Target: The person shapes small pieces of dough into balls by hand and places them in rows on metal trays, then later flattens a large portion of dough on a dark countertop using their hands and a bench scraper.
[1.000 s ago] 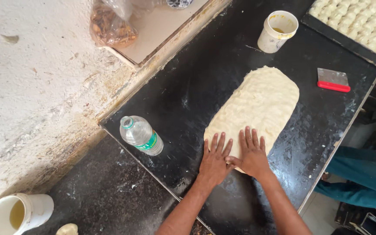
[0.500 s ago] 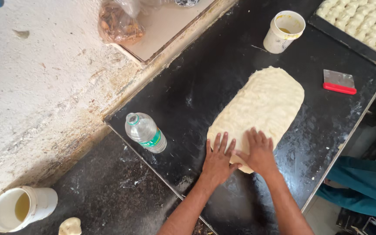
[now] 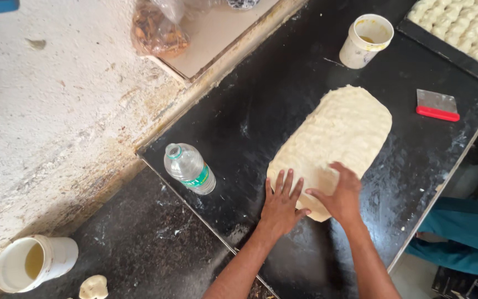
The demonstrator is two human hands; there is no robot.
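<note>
Both hands flat on the near end of the dough point(image 3: 333, 147), holding nothing: left hand point(image 3: 281, 207) fingers spread wide, tips on the dough's near-left edge; right hand point(image 3: 338, 194) palm down, fingers closer together, on the near end. Dough is a long flattened slab with a dimpled top, mid-table; its long axis runs diagonally from near-left at the hands to far-right, toward the scraper point(image 3: 437, 105) and cup point(image 3: 367, 40). Hidden: the dough's near tip is under the right hand, and both forearms are cut off at the bottom edge. Bottle point(image 3: 189, 168) lies on its side, left of the hands, cap pointing far-left. Tray point(image 3: 460, 27) of pale dough pieces far right, cropped by the frame. Bag point(image 3: 159, 27) far left on a light board, contents unclear. Second cup point(image 3: 34, 263) with yellowish liquid near left, small dough lump point(image 3: 93, 287) beside it. Table point(image 3: 283, 94) is black and flour-dusted, joined to a lower dark slab on the left; rough whitewashed wall beyond. Teal cloth point(image 3: 460, 232) at near right, past the table edge.
</note>
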